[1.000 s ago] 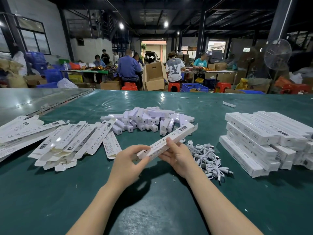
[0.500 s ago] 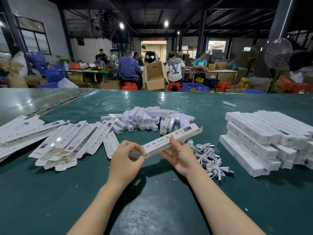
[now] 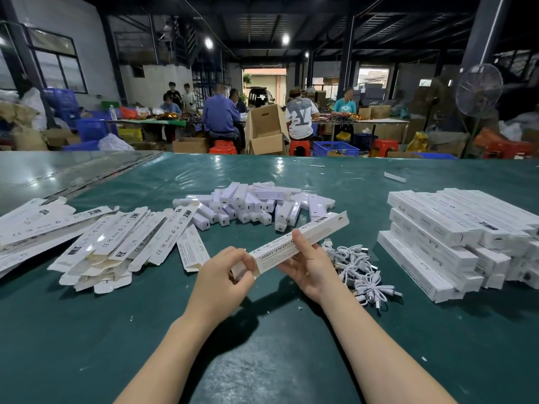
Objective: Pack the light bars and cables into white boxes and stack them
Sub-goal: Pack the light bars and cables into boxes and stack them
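Observation:
A long white box [image 3: 303,240] printed "SMART SENSOR" slants above the green table [image 3: 262,360], its far end up and to the right. My right hand [image 3: 306,266] grips it from below, thumb on its top face. My left hand [image 3: 224,275] pinches the flap at its near end. A heap of white light bars [image 3: 250,205] lies behind. Coiled white cables [image 3: 358,266] lie just right of my right hand. Flat unfolded boxes [image 3: 122,240] fan out on the left. Packed white boxes [image 3: 455,234] are stacked at the right.
A strip of bare grey tabletop [image 3: 58,173] runs along the far left. A small white scrap [image 3: 395,177] lies far back on the right. Beyond the table, several people sit at work tables among cardboard cartons [image 3: 265,132], blue crates and a standing fan [image 3: 478,91].
The box has turned in my hands, now showing its "SMART SENSOR" side. My left fingers have closed on the flap at its near end. My right hand has stayed underneath.

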Motion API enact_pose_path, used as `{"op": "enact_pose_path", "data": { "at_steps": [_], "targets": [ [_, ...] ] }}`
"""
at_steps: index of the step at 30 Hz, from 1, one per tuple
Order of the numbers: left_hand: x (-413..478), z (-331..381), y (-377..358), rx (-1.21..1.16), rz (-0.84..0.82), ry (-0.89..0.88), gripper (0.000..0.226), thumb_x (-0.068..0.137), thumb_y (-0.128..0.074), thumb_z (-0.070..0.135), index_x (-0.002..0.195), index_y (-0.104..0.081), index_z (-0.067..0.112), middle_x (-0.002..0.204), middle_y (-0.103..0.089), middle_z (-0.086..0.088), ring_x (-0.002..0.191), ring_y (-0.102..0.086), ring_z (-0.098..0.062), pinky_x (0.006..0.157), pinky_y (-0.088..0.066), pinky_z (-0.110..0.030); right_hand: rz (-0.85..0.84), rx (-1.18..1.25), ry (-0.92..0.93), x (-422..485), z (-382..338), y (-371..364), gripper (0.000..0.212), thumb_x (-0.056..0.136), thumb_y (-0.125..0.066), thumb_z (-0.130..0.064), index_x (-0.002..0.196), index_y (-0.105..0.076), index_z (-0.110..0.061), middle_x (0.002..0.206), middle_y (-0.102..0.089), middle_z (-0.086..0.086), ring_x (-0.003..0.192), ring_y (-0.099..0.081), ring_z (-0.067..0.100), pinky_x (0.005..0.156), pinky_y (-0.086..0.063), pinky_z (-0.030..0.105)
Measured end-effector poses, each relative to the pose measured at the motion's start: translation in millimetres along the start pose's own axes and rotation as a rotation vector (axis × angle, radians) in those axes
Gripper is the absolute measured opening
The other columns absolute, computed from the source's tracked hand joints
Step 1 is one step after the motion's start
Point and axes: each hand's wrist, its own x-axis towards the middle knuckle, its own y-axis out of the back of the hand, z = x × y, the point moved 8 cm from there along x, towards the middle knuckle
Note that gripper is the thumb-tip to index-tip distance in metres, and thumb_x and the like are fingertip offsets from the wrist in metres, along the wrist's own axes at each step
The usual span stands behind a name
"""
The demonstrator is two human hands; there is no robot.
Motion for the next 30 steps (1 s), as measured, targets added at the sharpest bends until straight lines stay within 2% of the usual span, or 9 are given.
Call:
{"op": "enact_pose_path", "data": {
  "at_steps": [5,11,14,16,19,21,23,25,30],
  "targets": [
    [-3,-4,-5,-0.127,-0.034,0.075,0.016,0.06,-0.05,0.011,0.066,-0.054,0.025,0.06,-0.054,0.015,0.041,-0.035,-0.007,0.045,-0.026,-0.01,0.025,0.027,0.001,0,0,1,0.013,0.085,-0.058,-0.023,0.088,-0.054,-0.011,0.062,-0.07,0.002,0.06,-0.069,0.016,0.051,-0.057,0.03],
    [-2,-8,-3,-0.093,-0.002,0.1,0.03,0.071,-0.055,-0.003,0.066,-0.053,0.026,0.06,-0.054,0.016,0.041,-0.036,-0.008,0.045,-0.028,-0.012,0.031,-0.004,0.002,1,1,0,0.016,0.085,-0.058,-0.024,0.09,-0.053,-0.009,0.063,-0.07,0.002,0.059,-0.069,0.017,0.051,-0.056,0.029],
    [-1,-9,-1,-0.096,0.019,0.124,0.02,0.07,-0.055,0.006,0.067,-0.056,0.026,0.064,-0.056,-0.002,0.048,-0.048,-0.029,0.052,-0.045,-0.037,0.032,-0.035,0.003,2,1,0,0.013,0.087,-0.057,-0.023,0.09,-0.054,-0.011,0.065,-0.071,0.004,0.057,-0.069,0.018,0.05,-0.056,0.028],
    [-1,-10,0,-0.09,0.025,0.142,0.015,0.072,-0.056,0.008,0.069,-0.057,0.023,0.059,-0.054,0.0,0.054,-0.052,-0.037,0.055,-0.048,-0.041,0.028,-0.053,0.002,2,2,1,0.012,0.087,-0.058,-0.022,0.09,-0.054,-0.011,0.066,-0.071,0.006,0.055,-0.068,0.018,0.049,-0.055,0.027],
    [0,-11,0,-0.114,0.013,0.167,0.032,0.08,-0.059,-0.002,0.068,-0.058,0.027,0.051,-0.05,0.005,0.048,-0.048,-0.026,0.049,-0.044,-0.027,0.03,-0.063,-0.002,1,2,2,0.017,0.087,-0.058,-0.022,0.094,-0.056,-0.007,0.065,-0.071,0.006,0.051,-0.066,0.016,0.046,-0.054,0.024],
    [0,-10,-1,-0.185,0.001,0.189,0.033,0.08,-0.058,-0.004,0.067,-0.06,0.026,0.059,-0.056,-0.01,0.051,-0.05,-0.025,0.046,-0.044,-0.017,0.035,-0.07,-0.007,1,3,3,0.019,0.087,-0.059,-0.022,0.095,-0.056,-0.004,0.063,-0.07,0.006,0.048,-0.064,0.015,0.045,-0.053,0.023],
    [1,-8,-1,-0.225,-0.017,0.191,0.019,0.069,-0.054,0.005,0.06,-0.059,0.021,0.062,-0.056,-0.014,0.053,-0.05,-0.024,0.049,-0.046,-0.023,0.025,-0.094,-0.016,1,3,3,0.02,0.088,-0.058,-0.021,0.093,-0.057,-0.002,0.061,-0.069,0.007,0.045,-0.062,0.015,0.043,-0.051,0.023],
    [1,-7,-3,-0.217,-0.053,0.186,0.01,0.058,-0.047,0.011,0.055,-0.054,0.017,0.057,-0.056,-0.007,0.054,-0.046,-0.02,0.052,-0.041,-0.03,0.011,-0.125,-0.025,0,4,2,0.02,0.089,-0.056,-0.02,0.09,-0.057,-0.001,0.059,-0.068,0.008,0.042,-0.061,0.014,0.042,-0.05,0.022],
    [0,-4,-10,-0.225,-0.135,0.142,0.008,0.054,-0.049,0.011,0.061,-0.05,0.016,0.053,-0.05,0.014,0.046,-0.033,-0.004,0.046,-0.027,-0.012,0.021,-0.104,-0.029,1,3,3,0.02,0.09,-0.053,-0.019,0.092,-0.056,0.0,0.057,-0.068,0.009,0.042,-0.061,0.015,0.041,-0.05,0.022]
  ]
}}
